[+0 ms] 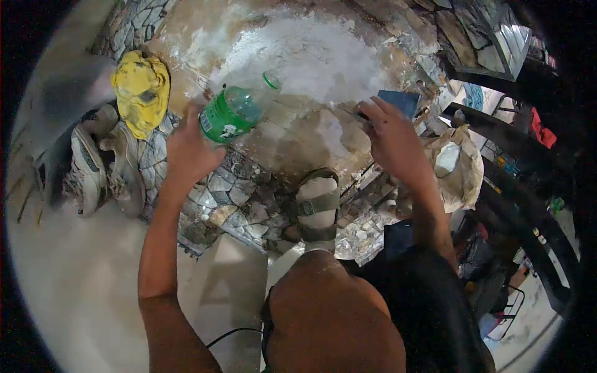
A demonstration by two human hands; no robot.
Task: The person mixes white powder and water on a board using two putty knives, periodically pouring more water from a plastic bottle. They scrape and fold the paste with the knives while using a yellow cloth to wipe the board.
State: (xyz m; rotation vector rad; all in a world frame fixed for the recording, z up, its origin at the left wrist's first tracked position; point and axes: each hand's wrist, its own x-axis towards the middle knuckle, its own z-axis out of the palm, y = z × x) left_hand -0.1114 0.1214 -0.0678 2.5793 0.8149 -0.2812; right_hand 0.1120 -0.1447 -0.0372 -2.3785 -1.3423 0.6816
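My left hand is wrapped round a clear plastic bottle with a green label. The bottle is tilted, its neck with a green ring pointing up and to the right, over the edge of white powder spread on a brown stone surface. On the other side, my right hand is closed, with its fingertips pinched near a thin dark edge. What it holds is too small and shadowed to name. A dark blue flat piece lies just beyond that hand.
A yellow cloth and a pair of worn shoes are at the left. An open paper bag with white material stands at the right. Broken stone pieces surround my sandalled foot. Dark curved bars run along the right.
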